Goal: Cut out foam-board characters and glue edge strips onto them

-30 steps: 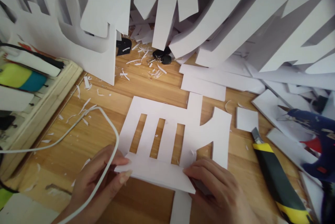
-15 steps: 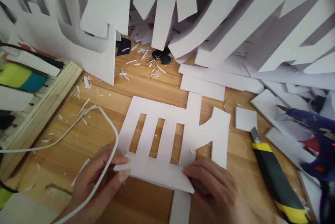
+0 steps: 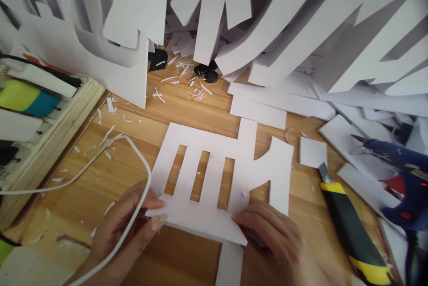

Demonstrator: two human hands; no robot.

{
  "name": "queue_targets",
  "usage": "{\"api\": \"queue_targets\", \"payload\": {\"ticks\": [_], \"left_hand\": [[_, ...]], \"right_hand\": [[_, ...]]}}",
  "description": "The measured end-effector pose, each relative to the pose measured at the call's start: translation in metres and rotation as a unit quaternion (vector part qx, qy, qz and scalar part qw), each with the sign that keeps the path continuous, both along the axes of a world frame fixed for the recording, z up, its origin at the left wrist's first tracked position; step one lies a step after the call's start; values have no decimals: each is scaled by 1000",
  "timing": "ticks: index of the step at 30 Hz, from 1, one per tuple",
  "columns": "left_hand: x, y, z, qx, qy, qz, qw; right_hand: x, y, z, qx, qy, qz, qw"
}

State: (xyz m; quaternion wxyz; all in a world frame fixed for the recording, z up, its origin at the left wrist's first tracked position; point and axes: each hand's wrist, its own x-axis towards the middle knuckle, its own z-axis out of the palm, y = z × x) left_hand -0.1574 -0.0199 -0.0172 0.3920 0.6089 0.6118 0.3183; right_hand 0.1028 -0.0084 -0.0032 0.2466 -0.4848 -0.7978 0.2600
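A white foam board cutout (image 3: pixel 187 134) shaped like a written character, with several slots through it, lies on the wooden table in front of me. Across its lower part runs a white foam board strip (image 3: pixel 200 221); whether it is joined to the cutout I cannot tell. My left hand (image 3: pixel 129 223) is closed, pinching the strip's left end between thumb and fingers. Closed at the strip's right end is my right hand (image 3: pixel 270 237), its fingertips on top and its thumb mostly hidden. A white cable (image 3: pixel 145 157) passes in front of my left hand.
A utility knife (image 3: pixel 351 228) with its blade out and a blue glue gun (image 3: pixel 397 179) lie at the right. Large white letter shapes (image 3: pixel 207 5) stand at the back. A power strip (image 3: pixel 67 112) is at the left. Keys (image 3: pixel 210 75) and white scraps lie behind the cutout.
Almost nothing differs. Both hands keep their hold on the strip, and the view shifts very slightly.
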Motion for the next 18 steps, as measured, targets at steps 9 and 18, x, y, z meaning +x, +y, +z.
{"api": "queue_targets", "payload": {"ticks": [9, 18], "left_hand": [[1, 2, 3, -5, -8, -9, 1000], [1, 4, 1, -26, -60, -18, 998]], "right_hand": [[-1, 1, -1, 5, 8, -4, 1000], [-1, 1, -3, -7, 8, 4, 1000]]}}
